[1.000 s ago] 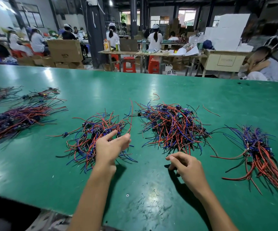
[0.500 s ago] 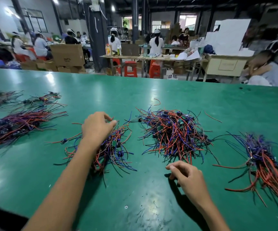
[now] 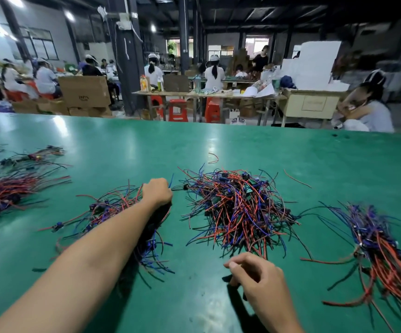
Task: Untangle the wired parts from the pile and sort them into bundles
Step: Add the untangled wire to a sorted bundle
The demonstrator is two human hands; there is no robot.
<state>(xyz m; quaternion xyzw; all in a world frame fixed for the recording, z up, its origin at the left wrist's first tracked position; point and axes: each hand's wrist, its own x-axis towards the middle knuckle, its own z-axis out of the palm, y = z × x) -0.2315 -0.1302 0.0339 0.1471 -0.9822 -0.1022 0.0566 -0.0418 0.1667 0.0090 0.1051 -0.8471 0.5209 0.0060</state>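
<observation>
Far left on the green tabletop [image 3: 242,150] there's a combed-out bundle [image 3: 9,193] of red and purple wires, with a smaller dark bundle [image 3: 31,157] behind it near the edge of view. Next over is a loose bundle [image 3: 103,207] of red and blue wired parts, and the left arm reaches across it. The left hand [image 3: 156,192] is at that bundle's far right end, fingers curled under so you only see the back of the hand. A blue wire pokes up right beside the knuckles, but honestly can't tell if the fingers have hold of anything.

Dead centre is the main pile [image 3: 238,207], a messy knot of red, blue and black wires with small dark parts mixed in, sitting just right of the left hand. A stray red wire [image 3: 214,157] lies alone behind it, another one [image 3: 296,178] off to its right.

The right hand [image 3: 257,276] rests on the tabletop just in front of the pile, fingers loosely curled, thumb against the forefinger, nothing visible in the pinch.

Far right is another sorted bundle [image 3: 382,248], wires fanning toward the near corner.
</observation>
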